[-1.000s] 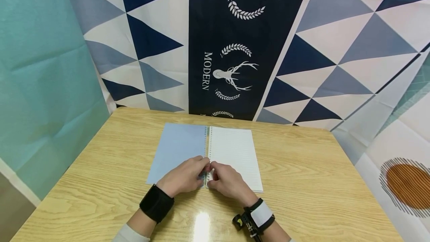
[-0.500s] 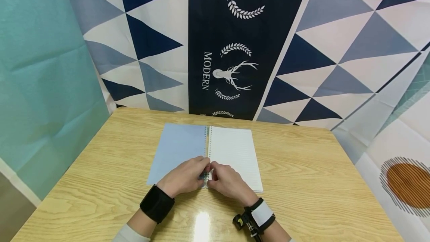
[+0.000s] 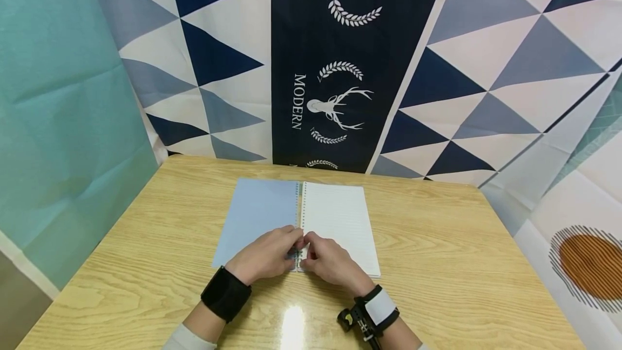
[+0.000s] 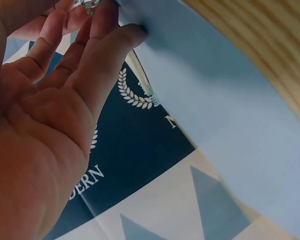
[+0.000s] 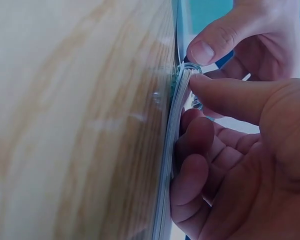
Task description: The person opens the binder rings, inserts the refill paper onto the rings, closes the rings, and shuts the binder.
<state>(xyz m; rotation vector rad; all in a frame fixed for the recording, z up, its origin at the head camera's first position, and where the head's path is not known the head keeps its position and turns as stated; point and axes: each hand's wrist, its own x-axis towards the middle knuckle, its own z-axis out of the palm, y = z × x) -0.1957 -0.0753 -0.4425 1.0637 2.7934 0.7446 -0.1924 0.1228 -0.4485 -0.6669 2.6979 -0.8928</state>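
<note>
A ring-bound loose-leaf notebook (image 3: 337,209) lies spread on the table, its pale blue cover (image 3: 264,201) to the left and lined white pages to the right. My left hand (image 3: 267,253) pinches the clear binding rings (image 5: 192,66) near the notebook's lower end. Beside it, my right hand (image 3: 332,263) grips the same stretch of rings from the page side, its thumb by the page edges in the right wrist view. Fingertips of both hands nearly meet over the spine. Whether the rings beneath the fingers are parted is hidden.
The wooden table (image 3: 437,253) extends around the notebook on all sides. A patterned cloth (image 3: 233,69) hangs behind its far edge, and a teal curtain (image 3: 73,123) hangs at the left. Wrist straps sit on both arms, with a small camera (image 3: 346,319) at the right one.
Both hands stay at the lower rings with hardly any movement. The notebook lies in the same place.
</note>
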